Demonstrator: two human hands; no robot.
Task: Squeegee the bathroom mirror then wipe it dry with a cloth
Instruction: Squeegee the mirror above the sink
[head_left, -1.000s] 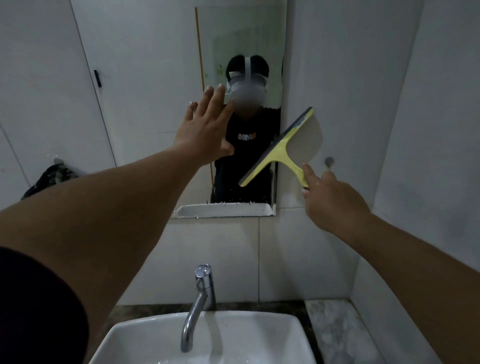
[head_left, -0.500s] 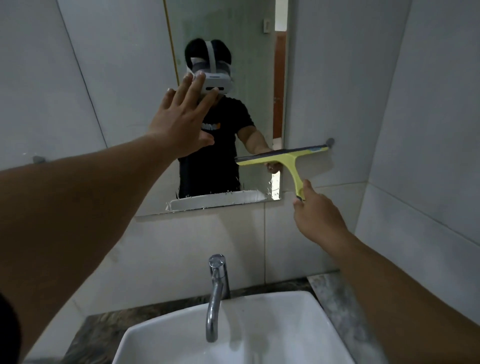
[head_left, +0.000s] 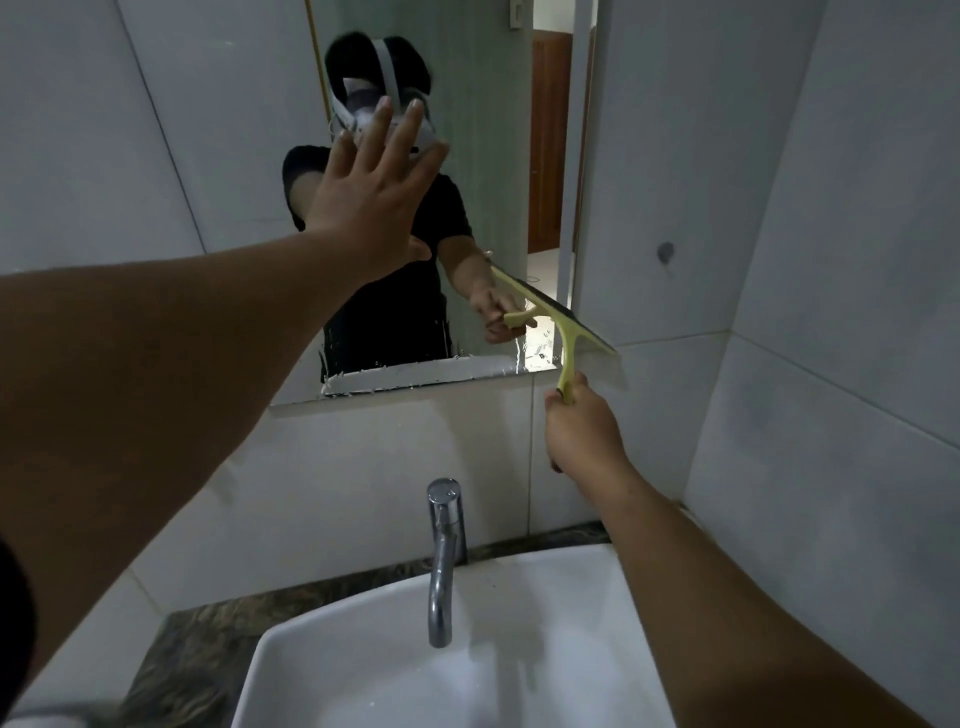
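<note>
A frameless mirror (head_left: 498, 156) hangs on the white tiled wall above the basin, with water drops along its lower edge. My right hand (head_left: 584, 428) grips the handle of a yellow squeegee (head_left: 563, 327), whose dark blade lies slanted across the mirror's lower right corner. My left hand (head_left: 371, 192) is raised with fingers spread, palm toward the glass near its middle; I cannot tell if it touches. No cloth is in view.
A white basin (head_left: 545, 623) with a chrome tap (head_left: 444, 556) sits below on a dark marbled counter (head_left: 197, 654). White tiled walls close in on the left and right. A small wall hook (head_left: 665, 253) is right of the mirror.
The squeegee's blade has tilted from level to slanting down to the right at the mirror's lower right corner. The view has shifted right and closer. My left hand stays raised.
</note>
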